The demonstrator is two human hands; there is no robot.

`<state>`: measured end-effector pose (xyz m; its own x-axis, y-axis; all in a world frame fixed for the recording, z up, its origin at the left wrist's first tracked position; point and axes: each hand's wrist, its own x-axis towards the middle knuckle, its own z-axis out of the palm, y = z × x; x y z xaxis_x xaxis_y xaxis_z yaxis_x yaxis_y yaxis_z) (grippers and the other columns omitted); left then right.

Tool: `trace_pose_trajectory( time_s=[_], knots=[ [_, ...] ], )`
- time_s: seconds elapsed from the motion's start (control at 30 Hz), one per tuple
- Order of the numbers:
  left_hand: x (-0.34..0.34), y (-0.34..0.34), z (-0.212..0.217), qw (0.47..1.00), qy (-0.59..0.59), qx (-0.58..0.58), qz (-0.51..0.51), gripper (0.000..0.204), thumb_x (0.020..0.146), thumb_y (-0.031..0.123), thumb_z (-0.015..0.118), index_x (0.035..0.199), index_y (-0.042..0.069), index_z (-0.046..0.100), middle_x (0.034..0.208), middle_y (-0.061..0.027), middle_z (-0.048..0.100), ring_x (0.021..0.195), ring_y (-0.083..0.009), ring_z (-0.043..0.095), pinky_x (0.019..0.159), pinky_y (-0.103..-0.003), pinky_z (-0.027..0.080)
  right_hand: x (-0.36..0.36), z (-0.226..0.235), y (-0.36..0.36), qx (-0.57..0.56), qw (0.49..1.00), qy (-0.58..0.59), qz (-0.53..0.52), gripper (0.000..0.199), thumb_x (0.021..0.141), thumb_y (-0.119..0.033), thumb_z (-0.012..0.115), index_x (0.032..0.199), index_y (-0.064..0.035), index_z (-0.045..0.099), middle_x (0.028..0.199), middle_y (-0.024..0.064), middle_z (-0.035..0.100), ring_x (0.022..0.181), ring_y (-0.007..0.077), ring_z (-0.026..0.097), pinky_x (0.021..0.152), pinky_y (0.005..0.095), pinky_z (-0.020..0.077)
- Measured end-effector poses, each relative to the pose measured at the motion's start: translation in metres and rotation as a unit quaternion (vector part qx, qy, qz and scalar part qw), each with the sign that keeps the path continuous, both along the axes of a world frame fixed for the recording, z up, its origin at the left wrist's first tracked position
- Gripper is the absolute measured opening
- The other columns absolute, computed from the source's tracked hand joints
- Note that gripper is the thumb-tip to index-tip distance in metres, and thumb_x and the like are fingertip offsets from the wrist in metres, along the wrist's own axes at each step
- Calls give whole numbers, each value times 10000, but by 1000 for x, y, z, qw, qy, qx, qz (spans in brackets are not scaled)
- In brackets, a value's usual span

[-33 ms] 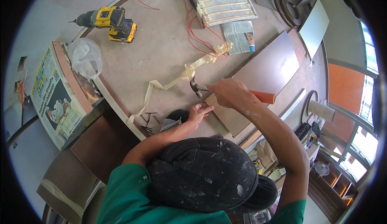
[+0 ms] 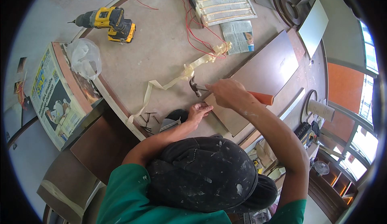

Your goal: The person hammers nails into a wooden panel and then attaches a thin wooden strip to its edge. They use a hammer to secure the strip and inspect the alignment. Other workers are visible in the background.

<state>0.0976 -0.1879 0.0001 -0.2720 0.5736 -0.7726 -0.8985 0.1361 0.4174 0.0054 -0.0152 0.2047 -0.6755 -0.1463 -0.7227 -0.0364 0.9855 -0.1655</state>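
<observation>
Dusty plywood floor [image 2: 161,58] fills the view, with a person in a green shirt and dark cap bent over it. Their right hand [image 2: 227,93] is closed around a hammer [image 2: 201,87] with an orange grip, its head raised just above the near corner of a brown board [image 2: 258,78] lying flat. The left hand [image 2: 198,112] rests at that corner, fingers curled loosely and touching the board edge; whether it pinches a nail cannot be told.

To strike well here, the left fingers look best kept low and clear of the hammer's path, with short, square blows and the board pressed flat so it does not skid.

A pale tape strip [image 2: 181,76] trails across the floor right under the hammer head and could snag. Loose nails [image 2: 148,119] lie just left of the left hand. Red wire [image 2: 193,26] loops farther off, beside a slatted panel [image 2: 221,0] and folded newspaper [image 2: 238,36]. A yellow drill [image 2: 107,22], plastic bag [image 2: 84,56] and a printed box [image 2: 54,95] sit well apart on the left.
</observation>
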Motion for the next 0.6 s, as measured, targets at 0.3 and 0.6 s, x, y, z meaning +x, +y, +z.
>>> trace_pose_trajectory(
  time_s=[0.3,0.6],
  knots=[
    [-4,2,-8,1000,5,12,-11,222,919,209,831,1035,94,682,969,-9,754,943,-122,708,863,-288,531,-7,-5,-2,31,999,-37,-5,394,871,-75,605,1236,-131,742,918,148,768,900,340,757,801,474,604],
    [-6,0,-7,999,24,26,-31,223,914,202,836,1018,83,680,984,-31,743,931,-124,705,866,-283,538,-6,-5,13,57,996,-71,-2,393,882,-75,587,1243,-128,733,932,155,763,876,356,750,784,483,602]
  ],
)
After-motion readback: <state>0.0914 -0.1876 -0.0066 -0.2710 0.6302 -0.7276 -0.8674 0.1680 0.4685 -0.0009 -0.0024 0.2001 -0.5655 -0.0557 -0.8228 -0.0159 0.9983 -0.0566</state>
